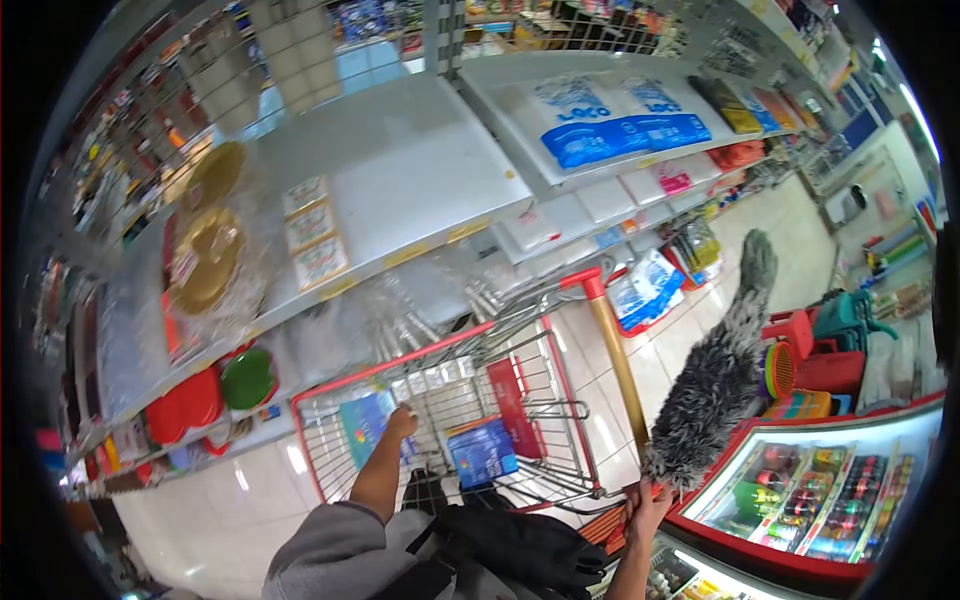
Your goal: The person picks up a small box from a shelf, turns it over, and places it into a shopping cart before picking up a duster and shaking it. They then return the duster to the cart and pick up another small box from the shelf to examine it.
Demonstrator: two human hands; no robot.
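My left hand (403, 423) reaches over the wire shopping cart (443, 345), fingers closed at the edge of a blue-green packet (366, 428); its grip is small in view. Inside the cart lie a dark blue packet (482, 452) and a red panel (517, 408). At the cart's right, my right hand (648, 510) is wrapped round the base of a fluffy grey duster (708, 400), which points up and away. A tan stick (618, 365) rises from near that same hand toward the cart's red corner; where its lower end goes is hidden.
A white shelf (400, 170) spans the far side, holding gold trays (210, 255) in plastic and blue-white LOCO packs (625, 120). Below hang red and green plates (248, 376). A drinks cooler (800, 495) stands close on the right, beside red stools (830, 365).
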